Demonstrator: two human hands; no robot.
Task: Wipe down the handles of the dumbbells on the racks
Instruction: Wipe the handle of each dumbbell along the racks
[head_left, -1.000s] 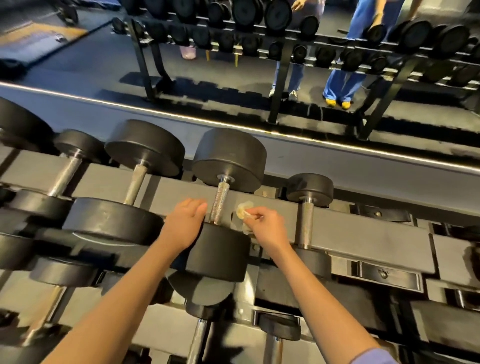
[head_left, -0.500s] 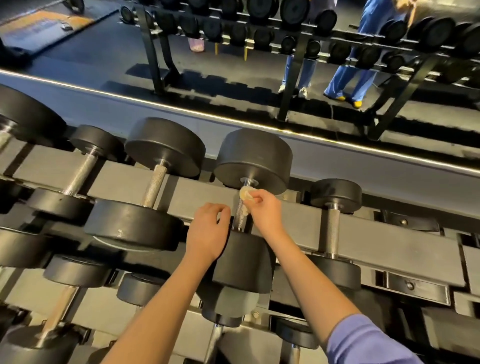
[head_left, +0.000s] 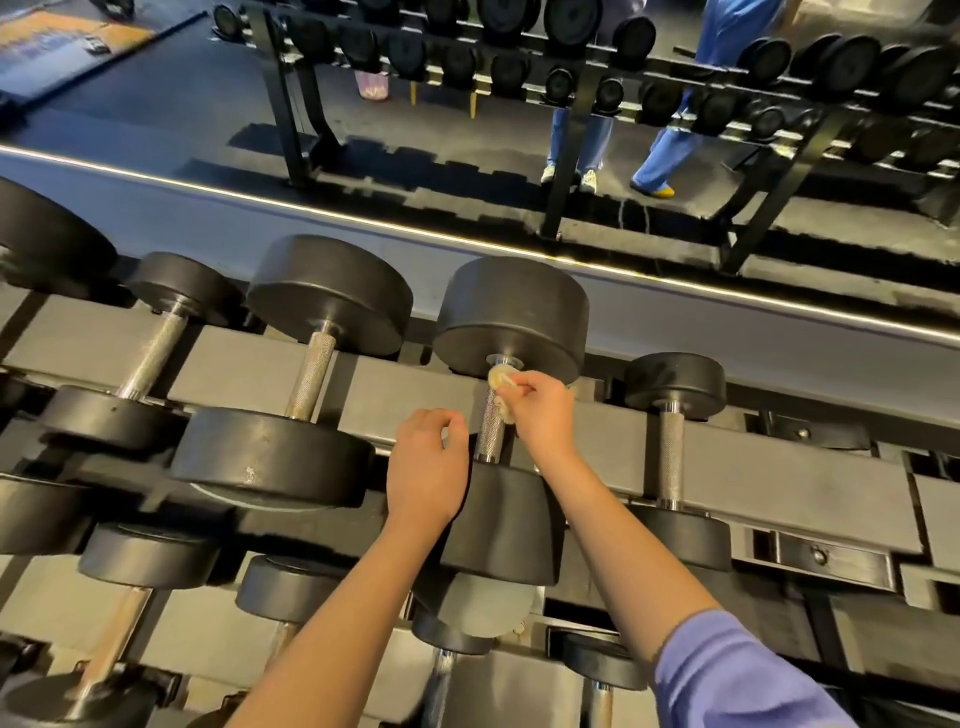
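Dumbbell handle (head_left: 491, 434) sits on the top rack (head_left: 779, 467), knurled and upright between its two black heads. Your right hand (head_left: 540, 413) pinches a small pale cloth (head_left: 503, 382) against the handle's upper end. Your left hand (head_left: 428, 467) rests loosely curled just beside the handle, gripping nothing.

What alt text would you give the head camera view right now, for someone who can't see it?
A person's right hand presses a small pale cloth against the top of a dumbbell handle on a rack, while the left hand rests loosely curled beside it. More black dumbbells fill the rack.
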